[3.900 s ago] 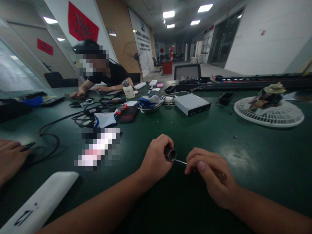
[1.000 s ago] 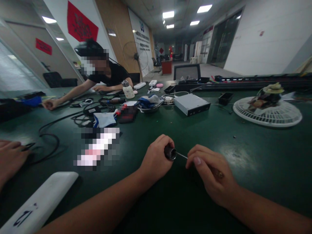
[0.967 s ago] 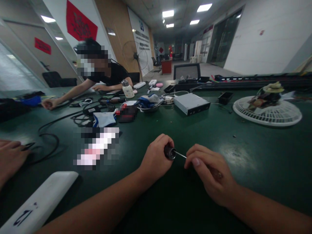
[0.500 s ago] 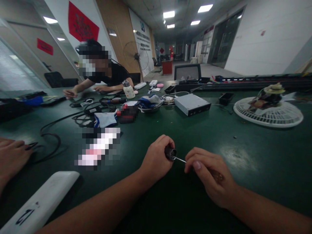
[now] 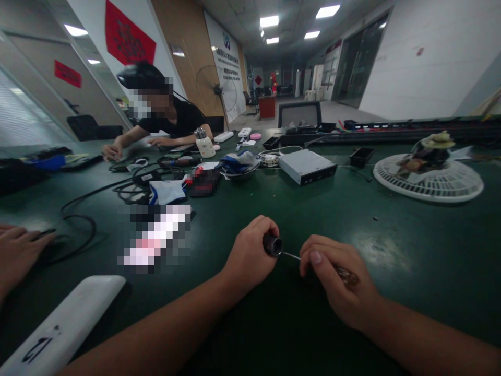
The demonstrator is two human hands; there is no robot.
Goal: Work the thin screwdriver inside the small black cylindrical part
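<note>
My left hand (image 5: 253,250) is wrapped round a small dark cylinder (image 5: 273,244), whose hollow round end faces right. In my right hand (image 5: 338,277) is a screwdriver with a brownish see-through handle (image 5: 347,277). Its thin metal shaft (image 5: 291,256) points left, and the tip is at the lower rim of the cylinder; whether they touch is unclear. Both hands are above the dark green table (image 5: 313,214).
Beyond my hands are a silver box-shaped drive (image 5: 307,166), a bowl with cloth (image 5: 239,166) and a white fan grille (image 5: 428,180). A white case (image 5: 66,324), cables (image 5: 92,230) and another person's hand (image 5: 23,250) are at left. A person (image 5: 172,122) sits across.
The screwdriver tip has shifted from inside the cylinder's opening to its lower rim, and my right hand is slightly farther right. The hand at far left has moved a little.
</note>
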